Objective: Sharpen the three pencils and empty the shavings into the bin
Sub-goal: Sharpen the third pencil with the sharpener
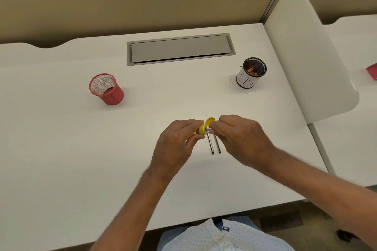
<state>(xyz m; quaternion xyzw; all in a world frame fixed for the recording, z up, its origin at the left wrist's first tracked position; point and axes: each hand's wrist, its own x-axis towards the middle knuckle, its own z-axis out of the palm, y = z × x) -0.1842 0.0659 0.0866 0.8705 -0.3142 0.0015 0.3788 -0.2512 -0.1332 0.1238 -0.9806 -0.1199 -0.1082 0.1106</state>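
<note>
My left hand [177,142] grips a small yellow sharpener [202,129] above the middle of the white desk [61,149]. Its yellow lid [210,121] stands flipped up behind it. My right hand [240,138] pinches a dark pencil [208,129] whose tip is pushed into the sharpener; most of that pencil is hidden under my fingers. Two more dark pencils [214,144] lie side by side on the desk just below the sharpener. A black mesh bin with a white label [251,73] stands at the far right and holds orange shavings.
A red mesh cup [106,89], with nothing visible inside it, stands at the left. A grey cable flap [180,49] is set into the desk at the back. A white divider panel [306,57] rises along the right edge, with a red object [372,71] beyond it.
</note>
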